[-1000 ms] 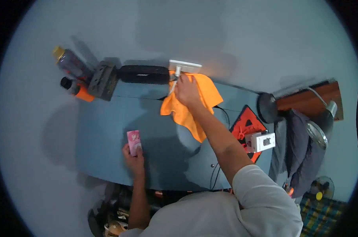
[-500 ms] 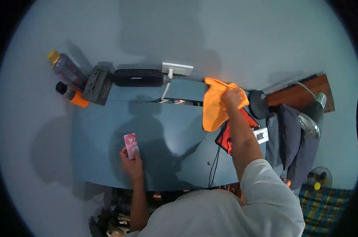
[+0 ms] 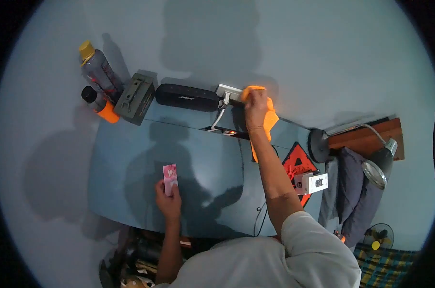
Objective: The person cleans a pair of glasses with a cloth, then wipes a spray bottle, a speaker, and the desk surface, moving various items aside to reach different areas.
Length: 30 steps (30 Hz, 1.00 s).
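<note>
My left hand (image 3: 169,200) is closed around a small pink printed packet (image 3: 170,175), held upright over the blue-grey desk (image 3: 116,177). At the back of the desk, my right hand (image 3: 256,111) grips an orange cloth (image 3: 270,120). The cloth is bunched under the fingers and hangs down below the hand. Its upper end lies right beside the white wall socket (image 3: 229,91), which has a plug (image 3: 226,99) and white cable in it. Immediately left of the socket stands a black speaker (image 3: 186,97).
Left of the speaker stand a dark green metal box (image 3: 135,100), a tall bottle with yellow cap (image 3: 101,72) and an orange-and-black bottle (image 3: 100,104). A red warning triangle (image 3: 296,156), a white box (image 3: 315,183) and a lamp (image 3: 376,165) occupy the right side.
My right hand has moved left and up with the orange cloth, toward the wall socket, uncovering more of the red triangle. The pink packet stays in my left hand. The camera view has shifted.
</note>
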{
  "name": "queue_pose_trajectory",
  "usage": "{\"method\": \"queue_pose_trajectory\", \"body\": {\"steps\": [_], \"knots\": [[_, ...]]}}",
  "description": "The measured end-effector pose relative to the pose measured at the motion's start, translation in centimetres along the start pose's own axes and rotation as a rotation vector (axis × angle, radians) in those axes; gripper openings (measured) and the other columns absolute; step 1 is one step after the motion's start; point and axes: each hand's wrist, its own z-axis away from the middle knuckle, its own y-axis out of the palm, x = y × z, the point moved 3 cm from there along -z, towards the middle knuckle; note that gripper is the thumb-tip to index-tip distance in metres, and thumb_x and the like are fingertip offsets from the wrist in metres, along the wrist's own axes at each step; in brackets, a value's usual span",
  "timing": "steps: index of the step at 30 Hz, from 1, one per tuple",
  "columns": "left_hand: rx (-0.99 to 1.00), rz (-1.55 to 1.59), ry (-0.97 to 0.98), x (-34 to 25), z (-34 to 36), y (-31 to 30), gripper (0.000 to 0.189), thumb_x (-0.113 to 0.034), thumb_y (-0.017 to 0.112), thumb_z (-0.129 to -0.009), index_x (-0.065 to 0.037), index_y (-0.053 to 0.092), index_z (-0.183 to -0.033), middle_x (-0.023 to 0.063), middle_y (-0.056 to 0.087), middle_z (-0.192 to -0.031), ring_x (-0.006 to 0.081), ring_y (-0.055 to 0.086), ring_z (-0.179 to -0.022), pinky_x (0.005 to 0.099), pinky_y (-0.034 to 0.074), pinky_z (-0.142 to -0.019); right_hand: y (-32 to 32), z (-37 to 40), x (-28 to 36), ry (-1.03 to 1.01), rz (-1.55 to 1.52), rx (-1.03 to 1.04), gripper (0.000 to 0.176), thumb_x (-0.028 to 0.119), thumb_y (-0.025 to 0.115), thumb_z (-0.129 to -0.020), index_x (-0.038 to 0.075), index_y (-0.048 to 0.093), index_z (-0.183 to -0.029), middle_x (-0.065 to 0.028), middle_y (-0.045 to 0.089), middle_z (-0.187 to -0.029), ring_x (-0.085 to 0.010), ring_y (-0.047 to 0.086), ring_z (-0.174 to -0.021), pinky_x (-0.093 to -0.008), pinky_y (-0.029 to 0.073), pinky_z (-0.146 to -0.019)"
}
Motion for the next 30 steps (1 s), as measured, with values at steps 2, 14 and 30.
{"method": "queue_pose_trajectory", "body": {"steps": [2, 14, 30], "knots": [[-0.012, 0.041, 0.014, 0.2, 0.0, 0.1, 0.034, -0.005, 0.063, -0.081, 0.002, 0.048, -0.111, 0.0104, 0.057, -0.100, 0.0143, 0.056, -0.085, 0.0269, 0.047, -0.074, 2.4, -0.1, 1.9, -0.124, 0.035, 0.054, 0.024, 0.000, 0.059, -0.068, 0.004, 0.064, -0.092, -0.0130, 0.057, -0.089, -0.0315, 0.056, -0.086, -0.0387, 0.048, -0.073], [-0.038, 0.072, 0.076, 2.1, 0.2, 0.5, 0.035, -0.008, 0.062, -0.084, 0.002, 0.047, -0.115, 0.0116, 0.059, -0.098, 0.0157, 0.058, -0.081, 0.0269, 0.049, -0.069, -0.6, -1.5, 1.5, -0.236, 0.187, 0.330, 0.018, 0.005, 0.055, -0.074, 0.003, 0.066, -0.089, -0.0136, 0.062, -0.090, -0.0303, 0.061, -0.088, -0.0391, 0.050, -0.075], [-0.021, -0.040, 0.140, 1.2, 0.1, 0.4, 0.032, -0.009, 0.062, -0.084, 0.001, 0.048, -0.111, 0.0074, 0.060, -0.093, 0.0108, 0.056, -0.073, 0.0226, 0.047, -0.062, -9.5, 8.4, -22.8, 0.530, 1.019, -0.060, 0.058, 0.035, 0.050, -0.087, -0.010, 0.041, -0.123, -0.0259, 0.047, -0.123, -0.0385, 0.043, -0.120, -0.0456, 0.035, -0.100]]}}
